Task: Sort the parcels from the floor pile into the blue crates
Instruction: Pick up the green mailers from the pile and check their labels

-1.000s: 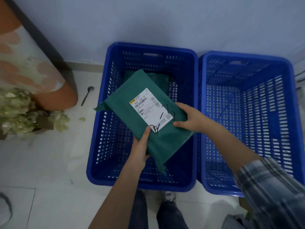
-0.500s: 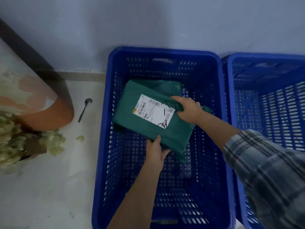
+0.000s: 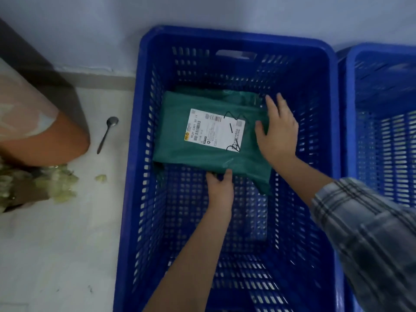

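A green parcel with a white shipping label lies flat at the far end of the left blue crate. It rests on another green parcel, of which only the far edge shows. My left hand pinches the top parcel's near edge, thumb on top. My right hand lies flat on its right end with fingers spread. The right blue crate stands beside it; the part in view holds nothing.
Both crates stand against a pale wall on a white floor. Left of the crate lie a metal spoon, an orange rounded object and pale green leafy scraps. My plaid sleeve crosses the crates' shared edge.
The parcel has gone from above the crate's rim down onto the other parcel and turned flat. My right hand has let go of its edge and flattened on top.
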`<action>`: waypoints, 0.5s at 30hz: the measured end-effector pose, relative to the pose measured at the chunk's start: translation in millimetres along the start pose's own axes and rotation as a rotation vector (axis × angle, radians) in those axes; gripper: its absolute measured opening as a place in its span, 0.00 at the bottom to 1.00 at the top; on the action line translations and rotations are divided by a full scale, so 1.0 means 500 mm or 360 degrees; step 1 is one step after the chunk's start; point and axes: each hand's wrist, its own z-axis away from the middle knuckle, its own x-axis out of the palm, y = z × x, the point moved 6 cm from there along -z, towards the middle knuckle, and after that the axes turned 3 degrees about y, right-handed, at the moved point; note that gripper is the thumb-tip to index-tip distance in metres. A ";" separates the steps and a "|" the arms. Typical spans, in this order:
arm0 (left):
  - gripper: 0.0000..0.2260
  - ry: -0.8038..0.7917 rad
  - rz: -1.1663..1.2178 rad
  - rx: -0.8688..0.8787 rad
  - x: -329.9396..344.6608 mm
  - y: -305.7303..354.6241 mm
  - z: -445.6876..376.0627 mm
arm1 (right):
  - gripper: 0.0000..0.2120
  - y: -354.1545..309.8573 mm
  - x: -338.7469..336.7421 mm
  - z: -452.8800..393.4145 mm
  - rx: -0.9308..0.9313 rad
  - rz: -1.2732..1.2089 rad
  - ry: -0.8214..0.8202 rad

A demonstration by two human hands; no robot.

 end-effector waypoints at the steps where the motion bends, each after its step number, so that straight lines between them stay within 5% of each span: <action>1: 0.16 0.0086 -0.0199 0.0126 -0.017 0.015 0.011 | 0.27 0.002 -0.013 0.027 -0.0016 -0.0016 0.0077; 4: 0.09 0.0509 -0.1306 0.1347 -0.076 0.110 0.073 | 0.29 -0.014 -0.025 0.138 -0.0374 0.0147 0.0058; 6: 0.21 0.0326 -0.2245 0.2069 -0.074 0.119 0.091 | 0.33 -0.020 -0.005 0.212 -0.0651 0.0408 -0.0088; 8: 0.43 -0.0189 -0.3244 0.1812 -0.089 0.087 0.047 | 0.38 -0.005 0.032 0.258 -0.0710 0.0598 -0.0395; 9: 0.46 -0.0365 -0.3520 0.1729 -0.108 0.074 0.030 | 0.40 0.005 0.048 0.271 -0.0668 0.0645 -0.0544; 11: 0.44 -0.0469 -0.3840 0.1750 -0.133 0.071 -0.003 | 0.44 0.016 0.066 0.268 -0.0583 0.0703 -0.0685; 15: 0.36 -0.0255 -0.3952 0.1862 -0.127 0.122 -0.053 | 0.41 0.022 0.095 0.223 -0.0646 0.0720 -0.0680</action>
